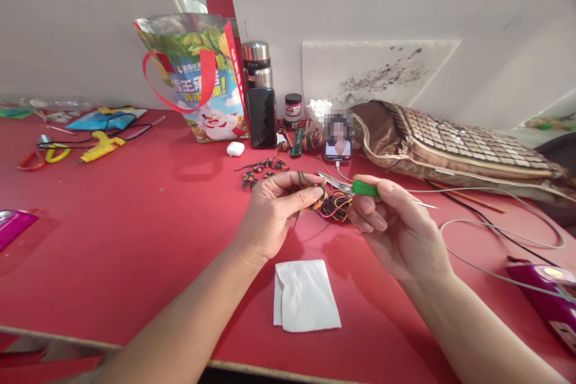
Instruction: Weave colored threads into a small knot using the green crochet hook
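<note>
bag (189, 51): "雪王" legible | multicoloured yarn (321, 198): pinched in left hand (272, 210) | green handle (365, 189): held in right hand (400, 225), partly curled, near yarn

- A small yarn piece (321, 198), mixed in dark and bright colours, is pinched between the thumb and fingers of the left grip (272, 213), raised above the red surface (135, 222); most of it is hidden.
- A dark green strand is looped over the index finger, and a loose end is hung below.
- A green-handled tool (365, 189) is held by the right grip (402, 228), its handle tilted slightly; its working tip cannot be made out.
- A tangled yarn bundle (336, 207), with black, orange, pink and yellow strands, is laid between the two.
</note>
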`<state>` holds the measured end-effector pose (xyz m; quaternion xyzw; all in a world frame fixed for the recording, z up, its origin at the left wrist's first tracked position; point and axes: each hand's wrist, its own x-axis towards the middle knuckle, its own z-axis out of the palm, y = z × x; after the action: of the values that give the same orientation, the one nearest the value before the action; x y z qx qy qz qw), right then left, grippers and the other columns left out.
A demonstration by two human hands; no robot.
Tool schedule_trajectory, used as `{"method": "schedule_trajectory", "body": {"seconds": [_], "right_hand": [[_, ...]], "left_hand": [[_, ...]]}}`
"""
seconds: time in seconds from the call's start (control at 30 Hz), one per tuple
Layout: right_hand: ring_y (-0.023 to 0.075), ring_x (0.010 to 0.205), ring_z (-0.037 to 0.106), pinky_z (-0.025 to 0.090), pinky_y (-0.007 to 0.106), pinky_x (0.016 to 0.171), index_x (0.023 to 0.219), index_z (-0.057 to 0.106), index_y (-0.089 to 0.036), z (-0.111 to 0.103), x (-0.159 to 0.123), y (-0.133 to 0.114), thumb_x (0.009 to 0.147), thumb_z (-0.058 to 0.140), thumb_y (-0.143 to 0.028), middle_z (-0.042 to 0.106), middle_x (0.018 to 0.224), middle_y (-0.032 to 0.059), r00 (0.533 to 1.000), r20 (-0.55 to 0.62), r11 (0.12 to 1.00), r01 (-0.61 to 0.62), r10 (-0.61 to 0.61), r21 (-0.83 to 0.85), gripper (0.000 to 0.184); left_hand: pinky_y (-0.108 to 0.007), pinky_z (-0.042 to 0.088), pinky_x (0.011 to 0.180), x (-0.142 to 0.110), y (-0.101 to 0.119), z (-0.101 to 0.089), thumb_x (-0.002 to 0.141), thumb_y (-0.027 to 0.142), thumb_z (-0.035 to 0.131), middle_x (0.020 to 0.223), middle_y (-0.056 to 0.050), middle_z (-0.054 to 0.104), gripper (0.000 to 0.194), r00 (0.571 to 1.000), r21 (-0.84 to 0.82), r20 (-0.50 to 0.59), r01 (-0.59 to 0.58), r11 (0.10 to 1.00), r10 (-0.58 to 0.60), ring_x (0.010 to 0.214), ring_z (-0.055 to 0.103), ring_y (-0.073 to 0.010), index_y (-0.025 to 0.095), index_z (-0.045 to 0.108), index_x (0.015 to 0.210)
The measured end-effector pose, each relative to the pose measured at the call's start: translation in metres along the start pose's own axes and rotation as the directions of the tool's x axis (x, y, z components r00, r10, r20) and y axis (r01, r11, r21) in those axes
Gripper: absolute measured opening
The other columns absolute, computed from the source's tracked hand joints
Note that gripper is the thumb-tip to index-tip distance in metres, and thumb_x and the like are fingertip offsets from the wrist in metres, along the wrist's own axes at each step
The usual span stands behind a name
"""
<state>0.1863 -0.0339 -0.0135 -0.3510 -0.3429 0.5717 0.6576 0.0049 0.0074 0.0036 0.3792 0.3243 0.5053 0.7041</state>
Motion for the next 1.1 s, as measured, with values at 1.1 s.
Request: {"method": "schedule_trajectory", "body": {"seconds": [1.1], "right_hand": [[0.0114, 0.053, 0.05, 0.044, 0.026, 0.051, 0.117, 0.073, -0.024, -0.004, -0.016, 0.006, 0.111, 0.055, -0.031, 0.057, 0.066, -0.0043, 0.858, 0.252, 0.528, 0.48, -0.447, -0.7, 0.02]], "left_hand": [[-0.02, 0.055, 0.075, -0.004, -0.013, 0.001, 0.078, 0.02, 0.09, 0.08, 0.0, 0.079, 0.006, 0.985, 0.201, 0.011, -0.172, 0.965, 0.173, 0.074, 0.066, -0.0087, 0.022, 0.085, 0.082]]}}
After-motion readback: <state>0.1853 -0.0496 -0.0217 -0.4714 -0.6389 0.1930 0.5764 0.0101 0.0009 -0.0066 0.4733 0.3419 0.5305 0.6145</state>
